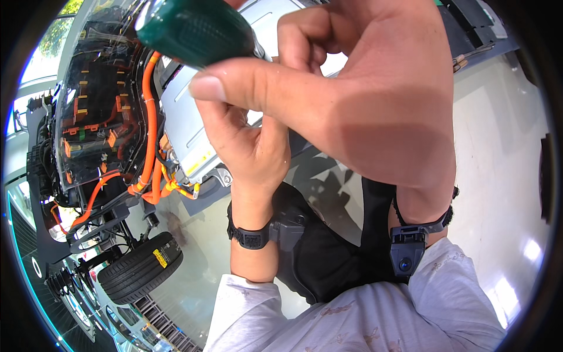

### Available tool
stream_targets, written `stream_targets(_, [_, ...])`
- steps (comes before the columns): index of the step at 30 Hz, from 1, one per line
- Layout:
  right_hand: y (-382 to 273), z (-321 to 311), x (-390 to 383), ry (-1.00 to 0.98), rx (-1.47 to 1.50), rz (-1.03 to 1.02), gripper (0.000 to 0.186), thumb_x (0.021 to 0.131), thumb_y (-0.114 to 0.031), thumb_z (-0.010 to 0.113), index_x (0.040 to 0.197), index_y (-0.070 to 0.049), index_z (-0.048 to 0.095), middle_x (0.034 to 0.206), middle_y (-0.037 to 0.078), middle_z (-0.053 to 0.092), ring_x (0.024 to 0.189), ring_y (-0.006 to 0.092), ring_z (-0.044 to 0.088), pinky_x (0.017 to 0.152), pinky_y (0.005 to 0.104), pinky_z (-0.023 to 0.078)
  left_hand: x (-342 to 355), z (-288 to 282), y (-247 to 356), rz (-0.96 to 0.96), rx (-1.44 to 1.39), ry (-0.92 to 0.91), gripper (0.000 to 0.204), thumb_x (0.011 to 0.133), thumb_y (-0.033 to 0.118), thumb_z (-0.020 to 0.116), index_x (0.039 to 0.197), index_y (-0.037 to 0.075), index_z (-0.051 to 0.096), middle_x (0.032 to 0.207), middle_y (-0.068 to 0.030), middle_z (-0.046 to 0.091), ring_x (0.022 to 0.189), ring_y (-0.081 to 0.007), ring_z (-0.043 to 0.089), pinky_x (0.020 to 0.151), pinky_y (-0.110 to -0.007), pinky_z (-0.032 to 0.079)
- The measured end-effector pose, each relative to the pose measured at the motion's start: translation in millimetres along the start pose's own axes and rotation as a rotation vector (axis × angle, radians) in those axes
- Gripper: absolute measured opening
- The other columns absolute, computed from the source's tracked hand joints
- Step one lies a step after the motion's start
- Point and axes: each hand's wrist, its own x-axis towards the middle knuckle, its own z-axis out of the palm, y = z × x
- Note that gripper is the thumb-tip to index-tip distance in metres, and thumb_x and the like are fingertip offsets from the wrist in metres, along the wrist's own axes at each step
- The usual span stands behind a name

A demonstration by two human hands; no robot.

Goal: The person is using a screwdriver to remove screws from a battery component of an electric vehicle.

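Note:
A screwdriver with a glossy dark green handle (196, 32) is held up close at the top of the view; a bit of metal shows at the handle's right end. My right hand (352, 100) is closed, its thumb stretched along the underside of the handle and its other fingers curled. Behind that thumb is my left hand (252, 141), raised with bent fingers. Its fingertips are hidden, and whatever they pinch cannot be made out. Both hands are above the edge of a silver-grey metal casing (193, 126).
Thick orange cables (149, 117) run beside the casing, next to a clear-covered dark unit (94, 117). A black tyre (141, 270) stands at lower left. Black strapped devices sit on my left wrist (252, 237) and right wrist (407, 252). A dark table (498, 50) is at upper right.

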Motion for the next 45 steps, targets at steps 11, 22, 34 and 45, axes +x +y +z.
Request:
stream_targets(11, [-2.6,-4.5,-1.9,-0.006,0.022,-0.007,0.029,0.091,-0.015,0.06,0.114,0.002,0.058,0.092,0.006,0.06,0.074,0.0097,0.054,0.072,0.0244,0.043,-0.9,-0.9,-4.2,0.108,0.228,-0.008,0.041,0.092,0.008,0.062,0.127,-0.006,0.046,0.116,-0.0118,0.058,0.105,-0.0172,0.058,0.094,-0.031,0.045])
stream_targets(22, [-14.2,-11.8,-3.9,-0.052,0.067,-0.05,0.029,0.091,-0.015,0.059,0.114,0.002,0.058,0.091,0.006,0.06,0.074,0.0097,0.053,0.072,0.0244,0.043,5.3,1.7,2.0,0.081,0.368,-0.061,0.05,0.084,0.0,0.069,0.126,-0.002,0.042,0.112,-0.0115,0.058,0.103,-0.0176,0.057,0.092,-0.031,0.045])
stream_targets(34, [-6.1,-13.5,2.8,-0.041,0.09,-0.059,0.028,0.092,-0.015,0.058,0.114,0.002,0.058,0.091,0.006,0.06,0.073,0.0096,0.053,0.071,0.0244,0.043,7.8,7.1,3.3,-0.097,-0.002,0.006,0.035,0.09,0.006,0.064,0.121,-0.004,0.05,0.108,-0.0111,0.062,0.095,-0.0149,0.058,0.087,-0.028,0.046])
stream_targets(45, [-8.3,-7.4,3.2,-0.032,0.101,-0.064,0.028,0.092,-0.015,0.057,0.114,0.002,0.058,0.091,0.006,0.06,0.073,0.0095,0.053,0.071,0.0243,0.043,7.2,3.8,-4.6,0.13,0.259,-0.035,0.037,0.087,0.006,0.067,0.119,-0.002,0.05,0.107,-0.009,0.059,0.099,-0.0177,0.057,0.092,-0.031,0.044])
